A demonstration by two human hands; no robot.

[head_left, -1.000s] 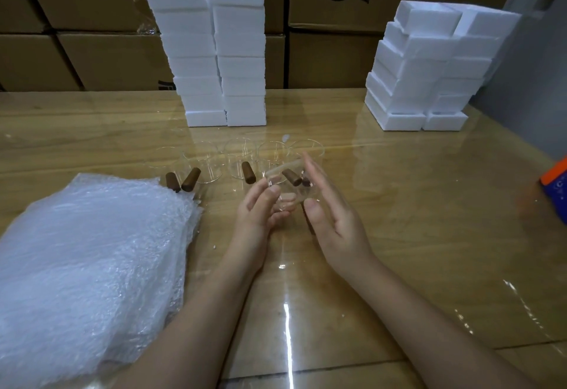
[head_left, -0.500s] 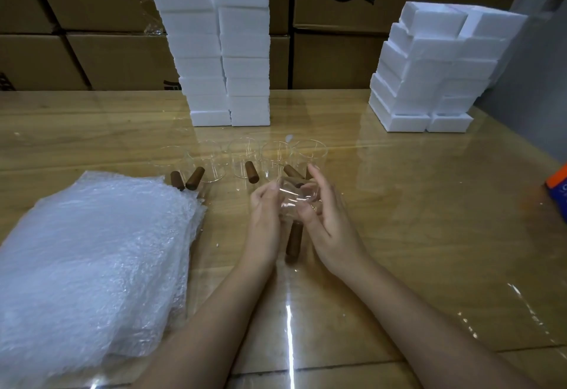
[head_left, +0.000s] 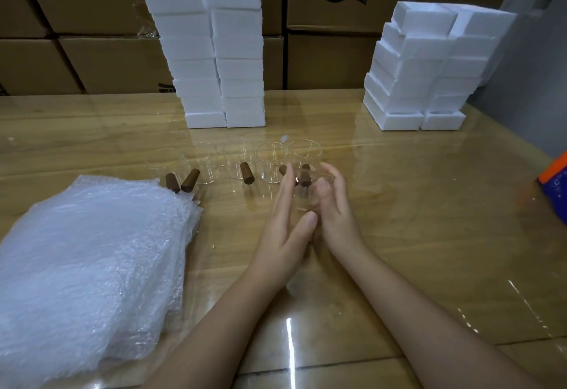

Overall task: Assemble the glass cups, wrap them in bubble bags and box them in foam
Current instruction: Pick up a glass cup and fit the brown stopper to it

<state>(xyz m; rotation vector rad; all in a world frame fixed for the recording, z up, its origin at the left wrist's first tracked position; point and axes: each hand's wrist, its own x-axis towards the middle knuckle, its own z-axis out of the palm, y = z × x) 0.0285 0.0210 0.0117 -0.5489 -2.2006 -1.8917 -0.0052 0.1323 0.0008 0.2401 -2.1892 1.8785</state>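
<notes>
A clear glass cup (head_left: 305,195) with a brown wooden handle (head_left: 304,177) sits between my two hands at the middle of the table. My left hand (head_left: 283,229) presses flat against its left side, thumb under it. My right hand (head_left: 334,204) cups its right side. Behind them stands a row of several glass cups (head_left: 239,158) with brown handles (head_left: 247,173). A pile of bubble bags (head_left: 89,266) lies at the left. Two tall stacks of white foam boxes (head_left: 214,51) rise at the back.
A lower heap of foam boxes (head_left: 429,72) stands at the back right. Cardboard cartons (head_left: 76,60) wall off the far side. An orange and blue object (head_left: 555,186) lies at the right edge. The wooden table (head_left: 429,220) has a glossy cover.
The cup has been turned in my hands: its brown handle pointed toward me half a second ago and now points away, at the top. My left hand has flattened against it.
</notes>
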